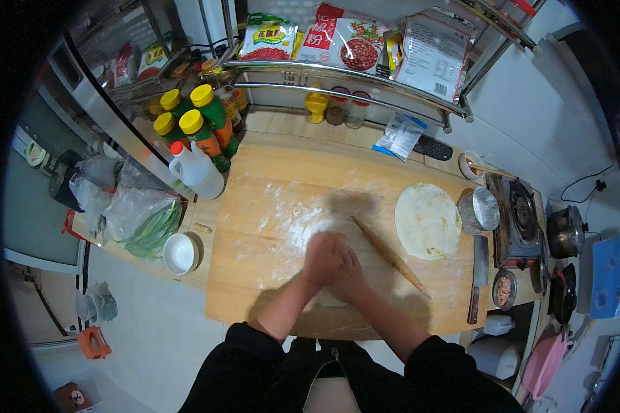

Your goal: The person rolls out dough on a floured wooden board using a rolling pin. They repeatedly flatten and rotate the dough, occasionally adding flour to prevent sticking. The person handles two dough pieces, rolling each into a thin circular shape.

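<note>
My left hand (324, 258) and my right hand (347, 276) are together above the middle of a floured wooden board (268, 170). They touch and overlap, and whatever may lie between the fingers is hidden. A patch of white flour (302, 227) spreads just beyond them. Partly covered by my forearms, a pale piece that looks like dough (330, 298) lies on the board below my wrists. To the right of my hands a tapered wooden rolling pin (390, 255) rests at a slant. Beyond it lies a round, flat dough sheet (426, 222) with green flecks.
A cleaver (479, 263) and a metal canister (478, 210) stand at the board's right edge, near a gas stove (516, 222). At left are a white bowl (181, 254), a white jug (199, 173) and green onions (152, 232). A metal rack (341, 67) holds seasoning packets behind.
</note>
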{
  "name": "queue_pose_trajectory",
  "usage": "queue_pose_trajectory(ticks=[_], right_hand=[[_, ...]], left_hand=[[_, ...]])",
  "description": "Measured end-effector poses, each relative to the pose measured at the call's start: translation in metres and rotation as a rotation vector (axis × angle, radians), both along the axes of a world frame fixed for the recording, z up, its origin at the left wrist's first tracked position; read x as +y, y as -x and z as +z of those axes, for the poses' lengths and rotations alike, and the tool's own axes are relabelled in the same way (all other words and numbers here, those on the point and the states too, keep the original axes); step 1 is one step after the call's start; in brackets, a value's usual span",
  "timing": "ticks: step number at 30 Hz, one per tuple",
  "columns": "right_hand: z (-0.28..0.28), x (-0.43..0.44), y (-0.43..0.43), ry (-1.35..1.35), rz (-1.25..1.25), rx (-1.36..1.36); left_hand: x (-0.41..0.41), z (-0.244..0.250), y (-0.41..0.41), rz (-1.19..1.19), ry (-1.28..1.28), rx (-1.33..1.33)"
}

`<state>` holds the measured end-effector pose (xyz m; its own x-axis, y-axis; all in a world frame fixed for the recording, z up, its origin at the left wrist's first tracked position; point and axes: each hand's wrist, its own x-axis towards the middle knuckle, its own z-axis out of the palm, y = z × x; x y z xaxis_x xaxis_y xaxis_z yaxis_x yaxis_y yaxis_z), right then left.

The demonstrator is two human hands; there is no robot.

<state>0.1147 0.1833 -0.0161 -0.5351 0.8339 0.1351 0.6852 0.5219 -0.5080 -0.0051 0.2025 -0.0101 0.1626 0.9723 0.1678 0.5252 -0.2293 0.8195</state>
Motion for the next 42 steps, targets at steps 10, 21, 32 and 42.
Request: queue_pose_trajectory(ticks=[10,21,32,42], right_hand=[[-0.057,-0.046,-0.004,-0.192,0.117,-0.509],[-0.032,-0.037,0.006,-0.137,0.077,-0.373],[0.046,-0.02,-0.015,0.48,-0.498,-0.207],[-0.041,-0.058,-0.009,-0.15,-0.219,-0.379]], left_hand=[[-0.063,-0.003,-0.038,-0.14,-0.186,0.31],[-0.056,-0.035,-0.02,0.021,0.097,-0.071],[-0.075,-0.013,0.008,0.525,0.219,-0.19],[-0.083,0.022,-0.001,0.177,-0.036,0.112]])
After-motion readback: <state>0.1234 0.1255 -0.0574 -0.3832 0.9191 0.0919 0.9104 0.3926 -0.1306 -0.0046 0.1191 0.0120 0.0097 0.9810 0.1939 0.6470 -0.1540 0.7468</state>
